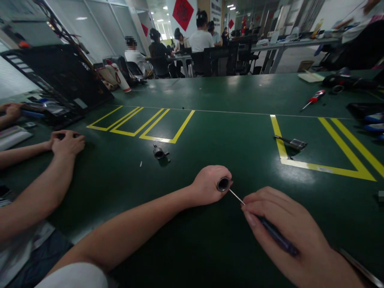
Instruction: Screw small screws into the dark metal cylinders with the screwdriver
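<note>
Near the middle of the green table, my left hand (210, 185) is closed around a dark metal cylinder (223, 184), whose round open end faces me. To its right my right hand (282, 228) grips a screwdriver (277, 236) with a dark handle and a thin shaft. The shaft points up and left, and its tip is at the side of the cylinder by my left fingers; whether it sits in a screw cannot be made out. Beyond my left hand lies a small metal part (158, 152) with tiny pieces beside it.
Yellow tape outlines (159, 140) mark the green table (210, 92). A metal part with a rod (295, 144) lies on the right tape, a red screwdriver (316, 97) farther back. At left, another person's hands (67, 142) hold something dark. People sit at tables behind.
</note>
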Action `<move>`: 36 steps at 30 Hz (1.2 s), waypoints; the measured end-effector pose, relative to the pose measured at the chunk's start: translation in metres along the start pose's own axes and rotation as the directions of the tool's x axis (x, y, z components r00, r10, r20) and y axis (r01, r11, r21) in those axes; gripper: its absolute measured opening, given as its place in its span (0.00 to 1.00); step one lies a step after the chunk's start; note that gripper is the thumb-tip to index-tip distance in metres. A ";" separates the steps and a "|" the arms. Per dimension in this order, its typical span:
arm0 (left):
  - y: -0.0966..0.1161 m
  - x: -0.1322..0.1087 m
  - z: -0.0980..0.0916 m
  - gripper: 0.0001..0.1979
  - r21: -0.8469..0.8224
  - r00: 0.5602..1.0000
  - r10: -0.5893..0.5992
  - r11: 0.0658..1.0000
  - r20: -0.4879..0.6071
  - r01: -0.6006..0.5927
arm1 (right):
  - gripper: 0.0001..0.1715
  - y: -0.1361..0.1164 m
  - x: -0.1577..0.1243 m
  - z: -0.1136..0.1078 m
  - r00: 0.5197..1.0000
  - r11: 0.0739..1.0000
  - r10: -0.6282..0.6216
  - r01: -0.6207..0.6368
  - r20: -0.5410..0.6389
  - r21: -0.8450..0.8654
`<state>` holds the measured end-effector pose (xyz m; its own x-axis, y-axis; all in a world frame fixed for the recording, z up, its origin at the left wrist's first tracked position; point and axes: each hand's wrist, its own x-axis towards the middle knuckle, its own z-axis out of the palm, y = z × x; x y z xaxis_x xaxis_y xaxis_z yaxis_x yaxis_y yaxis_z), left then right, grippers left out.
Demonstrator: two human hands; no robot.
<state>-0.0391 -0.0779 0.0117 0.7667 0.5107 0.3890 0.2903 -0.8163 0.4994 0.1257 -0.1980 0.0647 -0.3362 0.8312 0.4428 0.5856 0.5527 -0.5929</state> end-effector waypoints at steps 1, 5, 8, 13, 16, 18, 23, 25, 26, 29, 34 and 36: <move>0.001 0.000 0.000 0.04 0.007 1.000 -0.003 1.000 0.012 0.003 | 0.09 0.000 0.000 0.001 1.000 0.999 -0.011 0.011 0.014 -0.030; 0.003 0.002 0.001 0.00 0.059 0.992 -0.021 0.998 0.125 0.013 | 0.08 0.001 0.001 0.005 0.998 0.992 -0.004 0.011 0.062 -0.125; 0.005 0.003 0.002 0.03 0.106 0.981 -0.010 0.994 0.195 -0.011 | 0.07 0.001 0.002 0.004 0.997 0.994 0.022 -0.013 0.074 -0.109; 0.007 0.001 0.000 0.03 0.118 0.976 0.020 0.992 0.217 -0.046 | 0.11 0.010 0.001 -0.001 0.966 0.947 0.257 -0.255 0.014 0.195; 0.007 0.000 -0.002 0.03 0.067 0.975 0.017 0.997 0.220 -0.032 | 0.10 0.023 -0.003 0.003 0.896 0.811 0.444 -0.393 -0.018 0.432; 0.006 0.000 -0.002 0.02 0.032 0.976 0.004 0.999 0.218 -0.012 | 0.10 0.030 -0.005 0.008 0.844 0.685 0.536 -0.429 -0.010 0.589; 0.008 0.000 -0.002 0.02 0.025 0.977 -0.041 0.999 0.209 0.037 | 0.11 0.029 -0.009 0.012 0.808 0.624 0.588 -0.417 -0.045 0.661; 0.009 0.000 -0.001 0.02 0.065 0.972 -0.051 0.997 0.230 0.037 | 0.09 0.020 -0.008 0.009 0.881 0.795 0.465 -0.370 -0.090 0.481; 0.010 0.000 -0.002 0.02 0.095 0.968 -0.046 0.995 0.246 0.023 | 0.08 0.015 -0.007 0.007 0.925 0.884 0.367 -0.311 -0.103 0.349; 0.012 0.003 -0.003 0.03 0.209 0.957 -0.006 0.976 0.290 -0.057 | 0.10 0.001 -0.002 0.002 0.995 0.998 0.045 -0.041 -0.094 0.043; 0.010 0.005 -0.005 0.03 0.272 0.944 0.073 0.948 0.322 -0.166 | 0.10 0.006 -0.004 0.002 0.978 0.973 0.200 -0.191 -0.059 0.128; 0.007 0.005 -0.005 0.03 0.208 0.946 0.086 0.966 0.311 -0.156 | 0.10 0.016 -0.007 0.003 0.934 0.899 0.356 -0.331 -0.039 0.286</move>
<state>-0.0362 -0.0803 0.0211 0.9288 0.3290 0.1704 0.2795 -0.9241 0.2607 0.1353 -0.1951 0.0500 -0.0766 0.9706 0.2282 0.4267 0.2388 -0.8723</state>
